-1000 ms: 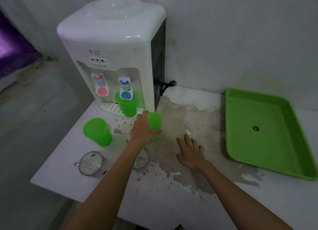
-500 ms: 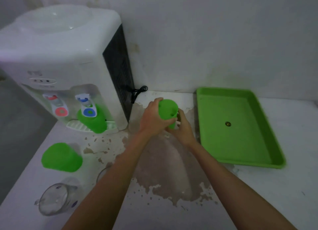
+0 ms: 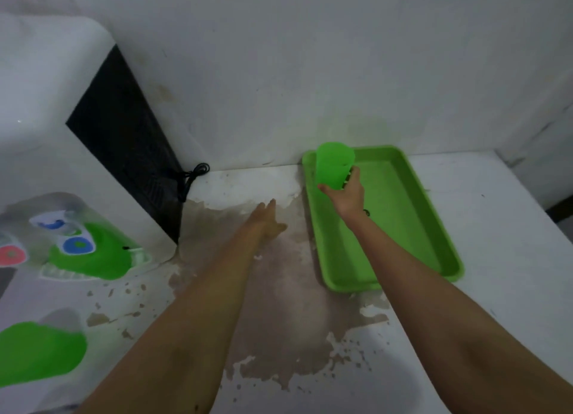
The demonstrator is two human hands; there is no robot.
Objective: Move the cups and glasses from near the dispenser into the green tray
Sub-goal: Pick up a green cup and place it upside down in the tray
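My right hand (image 3: pixel 347 193) grips a green plastic cup (image 3: pixel 333 165) by its lower part, holding it upside down over the far left corner of the green tray (image 3: pixel 434 243). My left hand (image 3: pixel 266 219) hovers flat and empty over the stained tabletop, left of the tray. A second green cup (image 3: pixel 93 258) stands on the drip grille under the blue tap of the white water dispenser (image 3: pixel 46 128). A third green cup (image 3: pixel 34 354) stands upside down at the lower left edge of the view.
A black power cord (image 3: pixel 192 174) lies coiled against the wall behind the dispenser. The white table (image 3: pixel 496 289) has a large brown patch of worn paint (image 3: pixel 279 305) in its middle. A wall runs close behind the tray.
The green cup passed from my left hand to my right hand and travelled right, over the tray's far corner. My left hand let go and opened. The view swung right.
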